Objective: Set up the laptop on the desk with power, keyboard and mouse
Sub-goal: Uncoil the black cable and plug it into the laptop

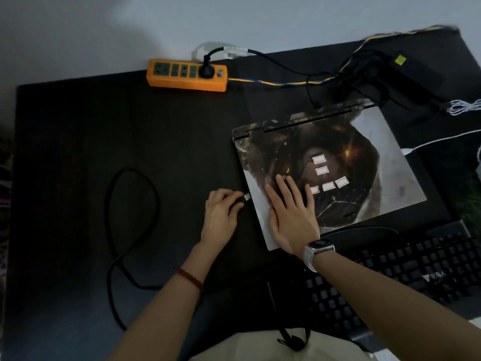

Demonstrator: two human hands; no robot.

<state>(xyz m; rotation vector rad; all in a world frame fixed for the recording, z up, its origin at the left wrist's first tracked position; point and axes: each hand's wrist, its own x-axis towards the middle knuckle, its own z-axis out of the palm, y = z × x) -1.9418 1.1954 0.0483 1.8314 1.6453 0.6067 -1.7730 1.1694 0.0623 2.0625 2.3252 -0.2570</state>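
A closed laptop (364, 157) with a dark printed skin and several white stickers lies on the black desk (78, 152), right of centre. My right hand (289, 212) rests flat and spread on its lid near the front left corner. My left hand (221, 212) pinches a black plug (246, 198) against the laptop's left edge. Its black cable (130, 230) loops across the desk to the left. A black keyboard (390, 277) lies at the front right, partly under my right forearm. No mouse can be made out.
An orange power strip (186, 74) sits at the desk's back edge with one black plug in it. A black power brick (416, 74) and tangled cables lie at the back right. White cords (466, 106) trail at the right edge.
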